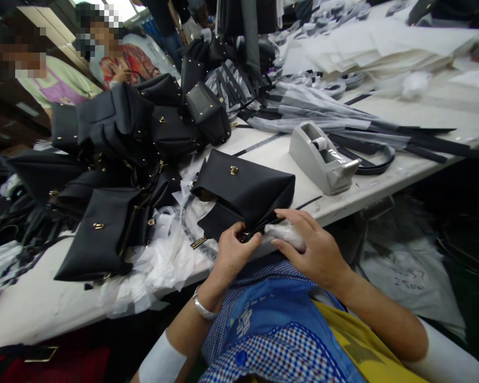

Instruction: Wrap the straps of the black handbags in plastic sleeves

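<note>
A black bag [251, 183] with a small gold clasp lies on the white table in front of me. My left hand [238, 247] is at its lower edge, thumb and fingers closed on a thin black strap [255, 232]. My right hand [313, 247] curls around a bundle of white wrapping [286, 234], its fingertips reaching the dark strap beside the bag. A gold zipper pull [198, 242] hangs left of my left hand. The far end of the strap is hidden by the fingers and the bag.
A grey tape dispenser [323, 159] stands right of the bag. Wrapped straps [315, 109] lie behind it. Many black bags [120, 122] pile up at the left, with crumpled white paper [159, 260] nearer the table edge. Two people [59, 88] are at the far left.
</note>
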`<action>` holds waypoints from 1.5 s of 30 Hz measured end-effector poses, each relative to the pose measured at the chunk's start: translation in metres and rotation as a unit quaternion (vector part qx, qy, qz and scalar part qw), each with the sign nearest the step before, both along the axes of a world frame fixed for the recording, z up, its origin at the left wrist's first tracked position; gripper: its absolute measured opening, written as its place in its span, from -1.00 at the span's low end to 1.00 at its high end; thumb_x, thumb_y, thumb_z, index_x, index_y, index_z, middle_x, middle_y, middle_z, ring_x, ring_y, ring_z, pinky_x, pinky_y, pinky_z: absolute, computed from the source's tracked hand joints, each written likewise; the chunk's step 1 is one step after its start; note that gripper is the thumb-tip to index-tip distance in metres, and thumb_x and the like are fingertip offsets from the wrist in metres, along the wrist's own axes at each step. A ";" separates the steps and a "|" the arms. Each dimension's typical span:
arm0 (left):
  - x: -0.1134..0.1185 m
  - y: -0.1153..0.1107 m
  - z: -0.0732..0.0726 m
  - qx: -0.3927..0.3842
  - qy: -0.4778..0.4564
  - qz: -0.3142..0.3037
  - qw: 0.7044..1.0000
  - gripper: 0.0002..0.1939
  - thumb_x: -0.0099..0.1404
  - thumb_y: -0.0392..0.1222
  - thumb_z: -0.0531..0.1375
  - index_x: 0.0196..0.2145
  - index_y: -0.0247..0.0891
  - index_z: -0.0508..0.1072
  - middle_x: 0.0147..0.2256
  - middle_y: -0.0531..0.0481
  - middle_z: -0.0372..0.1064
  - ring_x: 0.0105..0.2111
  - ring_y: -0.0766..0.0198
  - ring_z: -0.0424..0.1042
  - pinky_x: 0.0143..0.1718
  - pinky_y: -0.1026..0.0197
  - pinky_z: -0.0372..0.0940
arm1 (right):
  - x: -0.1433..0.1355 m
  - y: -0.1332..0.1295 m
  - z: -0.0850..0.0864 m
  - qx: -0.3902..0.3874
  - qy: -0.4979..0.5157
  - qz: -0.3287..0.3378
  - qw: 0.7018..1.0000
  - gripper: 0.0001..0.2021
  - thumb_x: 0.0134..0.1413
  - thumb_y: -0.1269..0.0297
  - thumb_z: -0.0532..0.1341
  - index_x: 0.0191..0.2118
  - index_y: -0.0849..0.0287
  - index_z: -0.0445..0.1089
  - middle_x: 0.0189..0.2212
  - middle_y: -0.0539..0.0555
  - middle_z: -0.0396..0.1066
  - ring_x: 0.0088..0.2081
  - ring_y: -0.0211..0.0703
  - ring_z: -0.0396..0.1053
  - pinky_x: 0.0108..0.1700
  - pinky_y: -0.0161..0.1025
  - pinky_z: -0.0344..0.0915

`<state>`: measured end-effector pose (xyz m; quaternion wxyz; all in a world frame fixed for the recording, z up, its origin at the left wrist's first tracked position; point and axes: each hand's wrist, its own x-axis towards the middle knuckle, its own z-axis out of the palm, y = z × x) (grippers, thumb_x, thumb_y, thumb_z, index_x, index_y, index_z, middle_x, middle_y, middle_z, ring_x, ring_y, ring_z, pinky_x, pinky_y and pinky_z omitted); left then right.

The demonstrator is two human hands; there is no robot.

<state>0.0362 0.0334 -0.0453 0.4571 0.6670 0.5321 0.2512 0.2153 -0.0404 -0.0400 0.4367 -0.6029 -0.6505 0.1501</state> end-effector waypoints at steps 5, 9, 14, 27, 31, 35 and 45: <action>0.002 -0.002 0.001 0.020 -0.009 0.003 1.000 -0.80 0.17 -0.18 0.27 -0.26 -0.34 0.57 -0.33 -0.06 0.55 -0.35 0.18 0.47 -0.31 0.24 0.30 | -0.005 -0.018 -0.001 -0.019 -0.059 -0.010 0.998 -0.69 0.33 0.24 0.11 0.13 0.14 0.27 -0.05 0.20 0.45 0.00 0.10 0.44 0.05 0.01 0.40; 0.003 -0.004 0.001 0.039 -0.007 0.005 0.999 -0.84 0.15 -0.20 0.26 -0.32 -0.33 0.55 -0.39 -0.03 0.52 -0.40 0.20 0.44 -0.37 0.26 0.25 | -0.015 -0.017 -0.009 -0.004 -0.107 -0.029 0.994 -0.74 0.33 0.23 0.13 0.06 0.18 0.31 -0.10 0.20 0.49 -0.10 0.09 0.50 -0.08 -0.06 0.45; 0.004 -0.007 0.006 0.049 0.005 0.019 0.999 -0.87 0.13 -0.19 0.27 -0.40 -0.32 0.51 -0.49 0.04 0.43 -0.47 0.26 0.36 -0.43 0.28 0.16 | -0.025 -0.012 -0.009 -0.016 -0.143 -0.046 0.988 -0.80 0.33 0.24 0.13 -0.01 0.17 0.34 -0.16 0.17 0.51 -0.19 0.05 0.52 -0.15 -0.12 0.45; 0.003 -0.019 -0.006 0.107 -0.012 0.007 0.994 -0.94 0.19 -0.22 0.22 -0.41 -0.25 0.45 -0.46 0.03 0.38 -0.45 0.25 0.33 -0.42 0.27 0.13 | -0.043 -0.005 -0.005 -0.105 -0.080 -0.099 0.986 -0.85 0.30 0.18 0.13 -0.18 0.12 0.37 -0.29 0.12 0.52 -0.28 0.04 0.51 -0.28 -0.16 0.38; -0.002 -0.011 -0.003 0.089 -0.026 0.004 0.996 -0.94 0.18 -0.24 0.23 -0.41 -0.27 0.45 -0.47 0.04 0.38 -0.45 0.26 0.34 -0.42 0.27 0.13 | -0.039 0.004 -0.002 -0.174 0.036 -0.089 0.980 -0.78 0.26 0.06 0.17 -0.22 0.10 0.41 -0.34 0.05 0.52 -0.32 -0.01 0.49 -0.28 -0.17 0.37; -0.010 -0.002 0.003 0.042 -0.042 -0.024 0.998 -0.86 0.22 -0.18 0.24 -0.30 -0.30 0.52 -0.44 0.03 0.45 -0.46 0.26 0.36 -0.44 0.27 0.14 | -0.026 -0.002 0.002 -0.205 0.077 -0.031 0.975 -0.72 0.25 0.03 0.19 -0.12 0.11 0.45 -0.31 0.06 0.53 -0.35 -0.04 0.49 -0.29 -0.18 0.39; -0.040 -0.013 0.006 0.082 0.025 -0.130 0.988 -0.28 0.11 -0.21 0.41 0.21 -0.19 0.33 0.00 -0.12 0.48 -0.17 0.08 0.49 -0.12 0.11 0.35 | 0.039 0.074 0.047 0.013 -0.056 -0.108 0.993 -0.45 0.17 0.20 0.22 0.27 0.13 0.24 0.18 0.20 0.33 0.16 0.18 0.32 0.19 0.07 0.24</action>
